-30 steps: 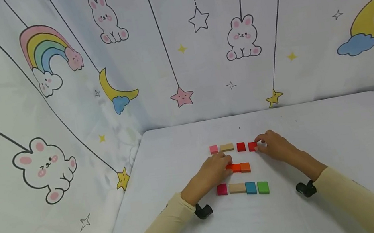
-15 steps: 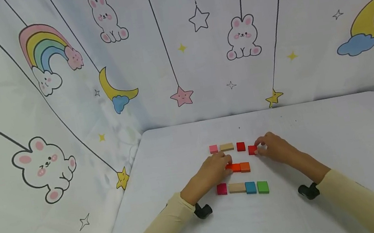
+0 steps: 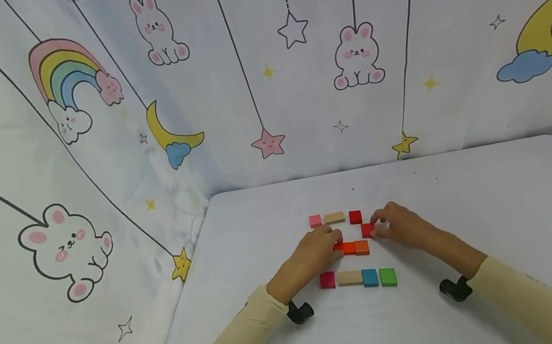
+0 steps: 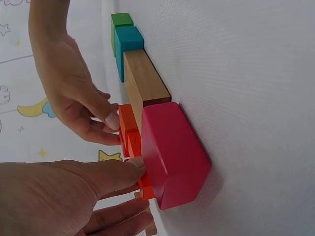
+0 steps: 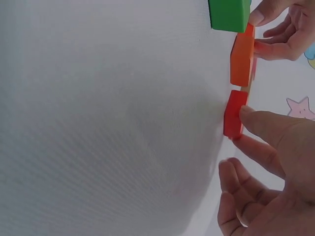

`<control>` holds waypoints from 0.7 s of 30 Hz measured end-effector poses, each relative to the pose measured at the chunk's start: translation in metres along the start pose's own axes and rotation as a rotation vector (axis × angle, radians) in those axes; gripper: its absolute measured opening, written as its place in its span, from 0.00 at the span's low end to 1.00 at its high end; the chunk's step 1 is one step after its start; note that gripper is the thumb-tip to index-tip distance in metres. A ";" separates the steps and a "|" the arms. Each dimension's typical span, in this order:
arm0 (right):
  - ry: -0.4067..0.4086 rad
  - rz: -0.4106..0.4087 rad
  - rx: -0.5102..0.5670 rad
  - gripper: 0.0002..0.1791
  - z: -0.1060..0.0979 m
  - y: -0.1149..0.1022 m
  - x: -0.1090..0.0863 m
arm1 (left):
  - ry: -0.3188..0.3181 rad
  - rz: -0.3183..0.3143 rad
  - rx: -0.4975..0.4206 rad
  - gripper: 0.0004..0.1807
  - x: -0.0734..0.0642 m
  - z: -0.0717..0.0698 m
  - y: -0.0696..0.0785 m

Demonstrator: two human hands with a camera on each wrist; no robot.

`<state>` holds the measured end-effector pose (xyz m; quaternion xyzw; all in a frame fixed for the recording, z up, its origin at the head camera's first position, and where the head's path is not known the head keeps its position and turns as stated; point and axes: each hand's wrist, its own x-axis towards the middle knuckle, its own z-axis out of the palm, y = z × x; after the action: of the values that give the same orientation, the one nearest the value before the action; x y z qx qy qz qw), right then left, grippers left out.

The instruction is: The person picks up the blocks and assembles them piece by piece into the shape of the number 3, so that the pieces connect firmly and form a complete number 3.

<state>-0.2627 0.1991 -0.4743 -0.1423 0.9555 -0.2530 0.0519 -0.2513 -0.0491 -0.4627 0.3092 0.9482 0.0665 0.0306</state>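
Observation:
In the head view my left hand (image 3: 314, 251) pinches an orange-red block (image 3: 348, 248) between thumb and fingers. An orange block (image 3: 362, 248) lies against that block's right side. My right hand (image 3: 403, 225) holds a red block (image 3: 367, 230) by thumb and index finger, just behind and right of the orange one. In the right wrist view a narrow gap separates this red block (image 5: 236, 114) from the orange block (image 5: 241, 61). The left hand hides the left part of its row.
Behind lie a pink block (image 3: 315, 221), a tan block (image 3: 334, 218) and another red block (image 3: 355, 217). In front are a crimson block (image 3: 327, 280), a wooden block (image 3: 349, 278), a blue block (image 3: 370, 278) and a green block (image 3: 388, 277). A white cloth covers the table (image 3: 498, 192).
My right hand has drawn the red block toward me and left, out of the back row and closer to the orange block. The left hand has stayed in place.

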 end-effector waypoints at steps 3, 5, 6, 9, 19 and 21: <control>0.001 -0.009 -0.005 0.16 0.001 0.001 0.000 | 0.000 0.000 -0.004 0.16 0.000 0.000 0.000; 0.004 -0.013 -0.003 0.16 0.002 0.001 -0.001 | 0.000 0.000 -0.005 0.16 0.000 0.000 0.000; 0.004 -0.017 -0.002 0.17 0.002 0.001 -0.001 | 0.000 0.001 -0.004 0.16 0.000 0.000 0.000; 0.008 -0.028 -0.002 0.16 0.004 0.001 -0.002 | 0.000 -0.001 -0.006 0.15 0.000 0.000 0.000; 0.002 -0.050 0.002 0.16 0.007 -0.002 -0.003 | 0.001 -0.001 -0.002 0.16 -0.001 -0.001 0.002; 0.000 -0.050 0.001 0.16 0.006 -0.003 -0.004 | -0.001 -0.002 0.001 0.16 0.000 -0.001 0.002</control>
<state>-0.2573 0.1948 -0.4780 -0.1660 0.9515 -0.2548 0.0458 -0.2501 -0.0478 -0.4618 0.3084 0.9485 0.0659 0.0312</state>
